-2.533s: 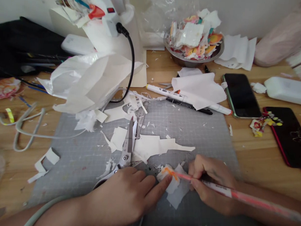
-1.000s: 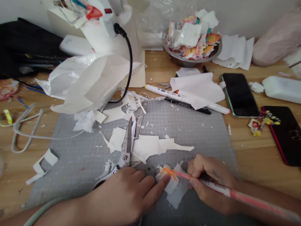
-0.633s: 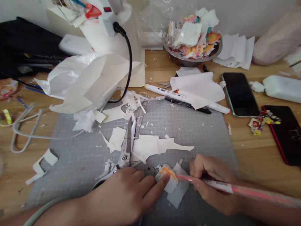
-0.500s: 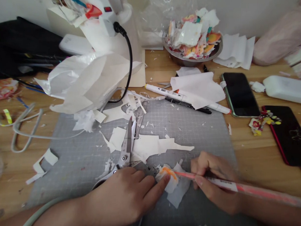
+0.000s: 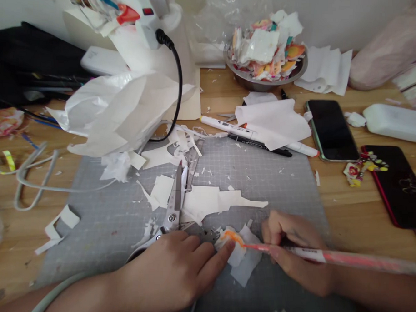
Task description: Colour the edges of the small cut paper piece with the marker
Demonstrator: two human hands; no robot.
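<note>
The left hand (image 5: 171, 268) is laid palm down with its index finger extended and pressed on one small orange-marked paper piece (image 5: 236, 255) on the grey mat (image 5: 285, 190); whether anything is gripped under its palm cannot be told. One pink pen (image 5: 347, 258) is pinched between the thumb and fingers of the right hand (image 5: 295, 252), its tip held at the orange marking. One pair of scissors (image 5: 174, 205), two phones (image 5: 331, 130) and one metal bowl (image 5: 261, 85) of paper pieces are seen.
</note>
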